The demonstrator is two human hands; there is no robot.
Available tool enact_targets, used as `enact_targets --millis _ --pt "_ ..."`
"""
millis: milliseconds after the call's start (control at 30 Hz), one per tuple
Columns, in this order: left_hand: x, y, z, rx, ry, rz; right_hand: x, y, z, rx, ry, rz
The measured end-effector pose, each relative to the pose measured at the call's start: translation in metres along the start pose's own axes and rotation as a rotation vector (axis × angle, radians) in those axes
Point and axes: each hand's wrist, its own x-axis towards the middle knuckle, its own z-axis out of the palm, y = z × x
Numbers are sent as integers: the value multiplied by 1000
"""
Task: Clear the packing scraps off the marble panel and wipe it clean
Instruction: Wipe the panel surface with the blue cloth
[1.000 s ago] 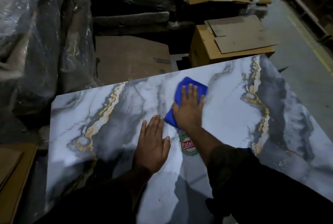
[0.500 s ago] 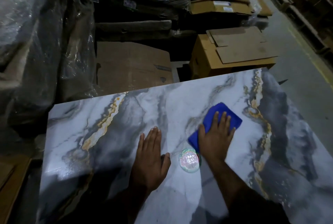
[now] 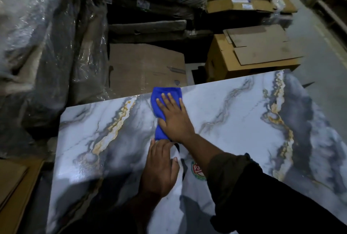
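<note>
The marble panel (image 3: pixel 234 113) is white with grey swirls and gold veins and fills the lower view. A blue cloth (image 3: pixel 159 100) lies on it at the far edge, left of centre. My right hand (image 3: pixel 173 117) presses flat on the cloth with straight fingers. My left hand (image 3: pixel 159 168) rests flat on the panel just behind it, fingers straight, fingertips close to the cloth's near end. A round red and green sticker (image 3: pixel 197 170) on the panel shows partly under my right forearm.
Cardboard boxes (image 3: pixel 253 53) stand beyond the panel's far edge, with a flat brown carton (image 3: pixel 146 68) to their left. Plastic-wrapped bundles (image 3: pixel 47 45) pile up on the left. Cardboard sheets (image 3: pixel 13 186) lie at the lower left. Bare floor (image 3: pixel 323 49) runs along the right.
My right hand has slid the blue cloth leftward and away, from right of the sticker up to the panel's far edge. My left hand has stayed flat in about the same place.
</note>
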Motion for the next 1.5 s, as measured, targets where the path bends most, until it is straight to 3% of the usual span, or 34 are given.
enact_targets --millis 67,267,533,800,933,1100,1300,1500 --pt "1 1 -2 -27 -20 -16 -20 3 3 7 4 11" --pt "3 4 -3 1 -55 -44 -84 11 5 -93 116 392" --pt "2 3 -3 102 -34 12 -197 18 9 -132 227 686" --pt "-2 5 -6 107 18 96 -349 -17 24 -177 276 919" --pt "-3 6 -6 229 -29 87 -408 -47 35 -162 276 1013" --pt "-5 35 2 374 -165 50 -424 -68 39 -120 264 1174" --pt "-46 111 49 75 -240 205 -413 -65 34 -129 288 1216" --pt "-61 117 66 242 -300 243 -410 -55 37 -114 290 1225"
